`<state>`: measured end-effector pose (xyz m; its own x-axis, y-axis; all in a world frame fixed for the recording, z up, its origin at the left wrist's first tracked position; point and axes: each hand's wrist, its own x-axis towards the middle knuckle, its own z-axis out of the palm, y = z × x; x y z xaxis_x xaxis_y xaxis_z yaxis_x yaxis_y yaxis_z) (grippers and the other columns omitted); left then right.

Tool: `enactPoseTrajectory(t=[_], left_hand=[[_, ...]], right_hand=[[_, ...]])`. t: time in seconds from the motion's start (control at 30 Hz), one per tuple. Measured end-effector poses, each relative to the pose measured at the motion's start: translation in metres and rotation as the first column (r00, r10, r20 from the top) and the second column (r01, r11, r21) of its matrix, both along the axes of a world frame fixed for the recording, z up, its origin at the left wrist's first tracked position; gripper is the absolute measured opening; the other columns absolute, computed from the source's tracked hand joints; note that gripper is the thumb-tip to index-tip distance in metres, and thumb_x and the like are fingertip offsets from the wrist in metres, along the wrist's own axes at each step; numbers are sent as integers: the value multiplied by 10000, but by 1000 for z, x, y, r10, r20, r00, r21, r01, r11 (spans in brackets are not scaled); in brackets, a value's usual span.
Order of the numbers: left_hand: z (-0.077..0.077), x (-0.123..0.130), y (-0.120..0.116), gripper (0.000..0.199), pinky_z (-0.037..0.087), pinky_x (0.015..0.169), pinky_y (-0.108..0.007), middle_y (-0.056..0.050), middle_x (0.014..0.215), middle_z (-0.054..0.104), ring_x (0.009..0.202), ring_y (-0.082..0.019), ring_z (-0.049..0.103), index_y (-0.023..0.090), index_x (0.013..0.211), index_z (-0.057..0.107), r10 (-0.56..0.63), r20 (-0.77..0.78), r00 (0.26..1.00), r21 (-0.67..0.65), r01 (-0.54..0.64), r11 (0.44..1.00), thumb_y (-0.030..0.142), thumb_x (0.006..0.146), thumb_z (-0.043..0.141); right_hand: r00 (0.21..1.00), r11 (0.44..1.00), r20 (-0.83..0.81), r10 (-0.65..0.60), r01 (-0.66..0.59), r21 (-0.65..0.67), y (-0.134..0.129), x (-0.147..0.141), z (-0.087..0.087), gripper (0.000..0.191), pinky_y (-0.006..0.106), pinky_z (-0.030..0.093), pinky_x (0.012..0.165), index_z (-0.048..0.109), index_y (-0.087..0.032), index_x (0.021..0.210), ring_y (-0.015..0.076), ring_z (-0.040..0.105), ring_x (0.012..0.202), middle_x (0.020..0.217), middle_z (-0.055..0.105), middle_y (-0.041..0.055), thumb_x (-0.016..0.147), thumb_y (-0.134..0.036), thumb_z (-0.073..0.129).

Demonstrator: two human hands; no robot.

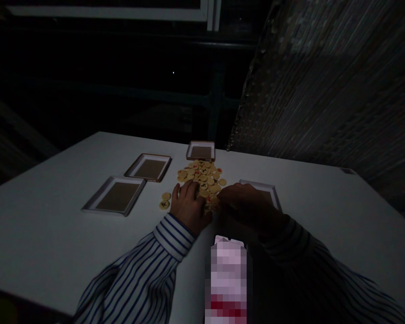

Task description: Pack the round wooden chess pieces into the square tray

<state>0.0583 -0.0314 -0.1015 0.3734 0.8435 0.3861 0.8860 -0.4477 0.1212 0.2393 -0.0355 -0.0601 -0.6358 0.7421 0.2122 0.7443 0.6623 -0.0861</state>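
A heap of round, pale wooden xiangqi pieces (204,172) lies in the middle of the table, some with red characters and some with black. My left hand (189,207) rests on the near left side of the heap, its fingers apart and over the pieces. At the heap's near right edge, my right hand (248,204) is in shadow with its fingers curled together. A xiangqi piece (215,202) shows at those fingertips; the grip itself is partly hidden by the dark. Two loose pieces (164,204) lie left of my left hand.
On the white table (54,238) stand shallow trays: a left tray (125,212), a brown-rimmed tray (148,155), a far tray (200,158), and a right tray (276,198) partly behind my right hand. A lit phone (228,270) is in front. A strand curtain (310,90) hangs at right.
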Motion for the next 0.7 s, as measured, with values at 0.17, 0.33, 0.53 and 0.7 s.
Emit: enactPoseTrajectory(t=[0.17,0.33,0.53,0.7], left_hand=[[-1,0,1,263,216,969,-561,-115,1167,503,1181,-342,341,205,750,679,-11,9,1000,-10,11,1000,376,553,644],[6,-2,-2,265,213,975,-559,-116,1161,503,1171,-339,357,207,787,679,-33,35,999,11,33,999,386,600,617],[8,-4,-1,257,189,992,-554,-103,1137,520,1170,-331,363,214,802,671,-75,64,995,47,72,996,377,612,616],[10,-5,-1,270,173,1015,-521,-113,1150,513,1175,-310,368,200,823,663,-88,83,993,84,81,993,382,631,606]], right_hand=[[1000,1000,4,-7,7,-6,1,0,-1,223,305,359,700,585,-155,872,158,509,793,830,598,69,856,-259,389],[1000,1000,16,-18,18,2,1,0,0,240,310,359,706,588,-156,882,162,516,796,843,603,79,862,-279,383],[999,999,-32,-33,34,19,-1,2,1,265,314,359,715,590,-165,870,161,519,802,831,608,71,872,-308,367],[999,999,-31,-30,31,25,1,4,1,261,327,344,740,586,-172,903,167,518,817,859,611,58,871,-303,363]])
